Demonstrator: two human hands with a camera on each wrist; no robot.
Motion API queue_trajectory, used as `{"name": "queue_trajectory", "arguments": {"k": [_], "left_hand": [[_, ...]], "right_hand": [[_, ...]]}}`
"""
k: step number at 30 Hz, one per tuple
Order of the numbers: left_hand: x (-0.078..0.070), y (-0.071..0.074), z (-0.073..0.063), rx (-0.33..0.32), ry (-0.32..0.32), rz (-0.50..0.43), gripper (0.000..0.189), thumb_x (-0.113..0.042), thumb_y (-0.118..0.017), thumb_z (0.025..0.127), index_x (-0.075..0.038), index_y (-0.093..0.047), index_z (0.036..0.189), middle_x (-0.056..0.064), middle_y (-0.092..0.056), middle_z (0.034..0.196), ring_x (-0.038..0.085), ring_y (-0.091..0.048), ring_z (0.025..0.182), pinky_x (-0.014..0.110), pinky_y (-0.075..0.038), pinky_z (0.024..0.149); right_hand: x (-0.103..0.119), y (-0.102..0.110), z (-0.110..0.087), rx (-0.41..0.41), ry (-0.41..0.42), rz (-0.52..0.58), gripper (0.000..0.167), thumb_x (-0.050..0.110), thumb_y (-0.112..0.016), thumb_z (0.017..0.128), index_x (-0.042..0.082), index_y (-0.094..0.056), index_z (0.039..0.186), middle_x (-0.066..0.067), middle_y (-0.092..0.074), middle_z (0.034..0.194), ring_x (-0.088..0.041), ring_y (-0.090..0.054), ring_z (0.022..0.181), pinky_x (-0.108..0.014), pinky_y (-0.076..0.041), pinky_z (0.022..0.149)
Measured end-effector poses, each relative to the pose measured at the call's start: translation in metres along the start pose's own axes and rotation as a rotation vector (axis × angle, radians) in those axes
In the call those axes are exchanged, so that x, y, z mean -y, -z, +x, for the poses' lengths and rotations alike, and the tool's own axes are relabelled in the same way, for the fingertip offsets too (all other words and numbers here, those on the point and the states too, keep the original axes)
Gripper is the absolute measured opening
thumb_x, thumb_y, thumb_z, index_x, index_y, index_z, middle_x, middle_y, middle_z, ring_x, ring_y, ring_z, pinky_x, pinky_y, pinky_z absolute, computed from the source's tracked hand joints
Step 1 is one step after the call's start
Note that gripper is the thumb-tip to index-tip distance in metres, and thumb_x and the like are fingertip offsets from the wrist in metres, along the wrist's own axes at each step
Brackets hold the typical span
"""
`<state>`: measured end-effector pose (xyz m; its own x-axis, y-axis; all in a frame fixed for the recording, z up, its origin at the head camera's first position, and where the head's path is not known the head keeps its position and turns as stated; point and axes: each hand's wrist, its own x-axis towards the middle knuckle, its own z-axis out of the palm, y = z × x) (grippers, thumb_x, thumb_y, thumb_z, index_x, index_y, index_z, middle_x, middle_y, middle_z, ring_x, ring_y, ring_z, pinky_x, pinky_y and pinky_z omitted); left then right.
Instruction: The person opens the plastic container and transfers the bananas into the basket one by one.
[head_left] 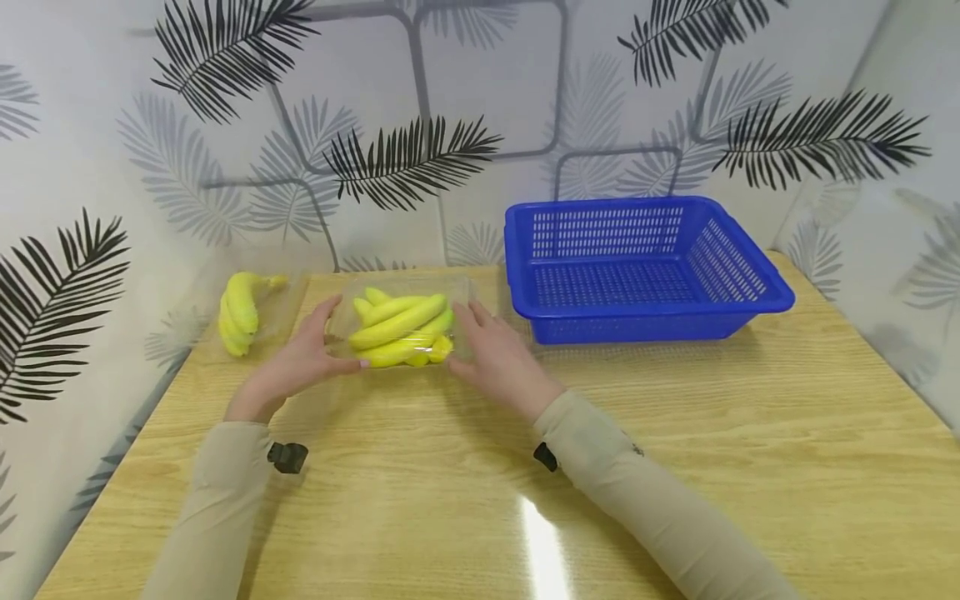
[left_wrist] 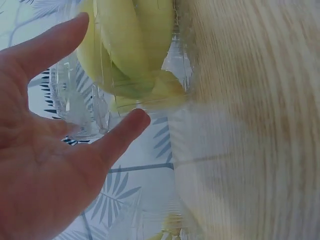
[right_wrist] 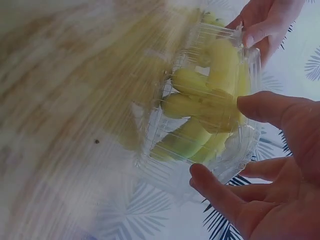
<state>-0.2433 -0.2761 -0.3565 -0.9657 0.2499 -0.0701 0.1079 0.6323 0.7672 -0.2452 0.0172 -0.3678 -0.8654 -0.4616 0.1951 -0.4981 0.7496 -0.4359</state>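
Note:
A clear plastic box (right_wrist: 235, 150) full of yellow bananas (head_left: 397, 325) is at the back of the table, between both hands. My left hand (head_left: 311, 346) grips its left end, thumb toward the near side and fingers farther back. At the right end my right hand (head_left: 495, 354) holds it the same way, with the thumb (right_wrist: 265, 107) at the box wall in the right wrist view. The bananas have greenish tips and show through the transparent walls. Seen close in the left wrist view, the left fingers (left_wrist: 122, 132) spread around the box's end.
A second clear box with bananas (head_left: 240, 312) stands at the table's back left corner. To the right is a blue perforated plastic basket (head_left: 645, 327). The wooden table (head_left: 420, 500) meets a wall covering (head_left: 465, 192) with a leaf print.

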Motion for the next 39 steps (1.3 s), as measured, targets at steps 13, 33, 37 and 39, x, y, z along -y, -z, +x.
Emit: {"name": "queue_trajectory", "arguments": {"k": [13, 33, 37, 39], "left_hand": [[0.008, 0.003, -0.001, 0.058, 0.073, -0.166, 0.08, -0.016, -0.056, 0.101, -0.009, 0.0, 0.158, 0.019, -0.009, 0.162, 0.038, -0.035, 0.138, 0.057, -0.032, 0.109], [0.018, 0.006, -0.001, 0.071, 0.029, -0.254, 0.074, -0.007, -0.055, 0.099, -0.006, -0.01, 0.158, 0.024, -0.025, 0.155, 0.043, -0.038, 0.134, 0.055, -0.031, 0.11], [0.019, 0.005, -0.001, 0.078, 0.02, -0.274, 0.075, -0.007, -0.056, 0.098, -0.007, -0.011, 0.158, 0.023, -0.022, 0.156, 0.043, -0.038, 0.134, 0.054, -0.03, 0.111], [0.02, 0.006, -0.001, 0.079, 0.019, -0.272, 0.074, -0.007, -0.056, 0.098, -0.006, -0.013, 0.157, 0.023, -0.021, 0.157, 0.044, -0.038, 0.134, 0.054, -0.03, 0.111]], "right_hand": [[0.004, -0.005, 0.0, -0.221, 0.154, -0.16, 0.052, 0.009, -0.064, 0.09, -0.011, -0.049, 0.135, -0.032, -0.056, 0.128, -0.039, -0.064, 0.091, -0.049, -0.055, 0.082], [0.002, 0.012, 0.001, -0.259, 0.119, -0.094, 0.04, 0.018, -0.069, 0.088, 0.0, -0.059, 0.122, -0.004, -0.059, 0.071, -0.017, -0.051, 0.055, -0.032, -0.047, 0.052], [-0.001, 0.02, 0.003, -0.275, -0.004, 0.02, 0.046, 0.028, -0.071, 0.089, 0.004, -0.059, 0.126, -0.007, -0.065, 0.091, -0.02, -0.059, 0.074, -0.036, -0.051, 0.066], [-0.002, 0.023, 0.003, -0.3, -0.031, 0.079, 0.043, 0.029, -0.07, 0.09, 0.004, -0.06, 0.124, -0.009, -0.063, 0.096, -0.021, -0.058, 0.077, -0.036, -0.05, 0.066]]}}
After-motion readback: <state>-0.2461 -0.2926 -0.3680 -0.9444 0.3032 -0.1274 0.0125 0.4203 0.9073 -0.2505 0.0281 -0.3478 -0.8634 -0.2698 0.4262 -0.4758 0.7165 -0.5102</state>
